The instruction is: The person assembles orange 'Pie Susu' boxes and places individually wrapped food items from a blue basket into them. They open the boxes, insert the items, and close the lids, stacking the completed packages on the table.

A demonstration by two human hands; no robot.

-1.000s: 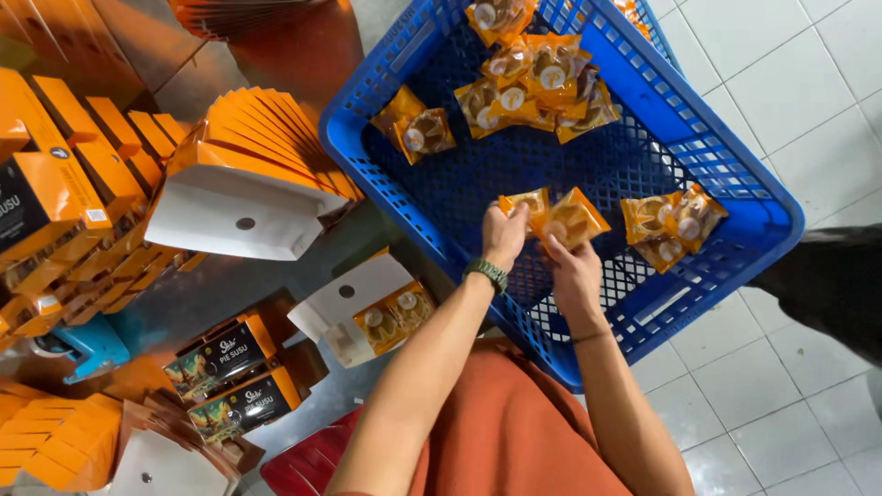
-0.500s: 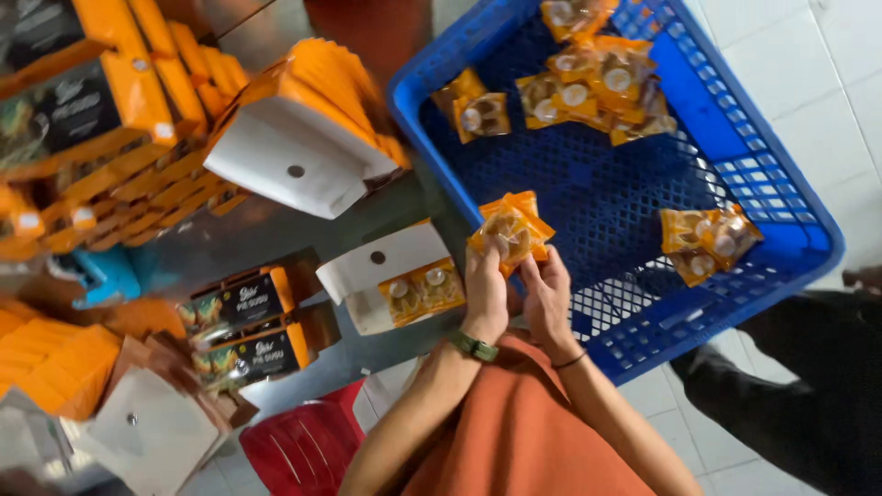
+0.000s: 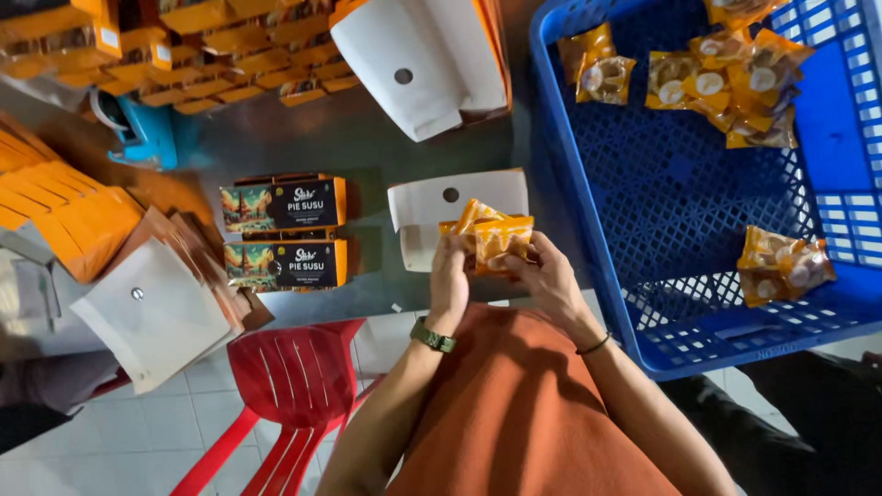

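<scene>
Both hands grip a small stack of orange snack packets point(image 3: 491, 237) over the table edge. My left hand point(image 3: 449, 280), with a green watch at the wrist, clasps the stack's left side. My right hand point(image 3: 549, 280), with a thin dark bracelet, clasps its right side. Right behind the packets lies an open white box point(image 3: 432, 204) with a round hole in its flap. A blue plastic crate point(image 3: 680, 174) to the right holds more of the same packets, some at its far end point(image 3: 726, 78) and a pair near its front point(image 3: 781, 266).
Two closed printed boxes point(image 3: 283, 234) lie left of the open box. Flat orange-and-white box blanks are stacked at the left point(image 3: 152, 308) and at the back point(image 3: 427, 60). A blue tape dispenser point(image 3: 147, 133) sits at the far left. A red plastic chair point(image 3: 294, 386) stands below.
Both hands lifted the packets out of the blue crate and carried them left, to the open white box on the table. The view shifted left with them.
</scene>
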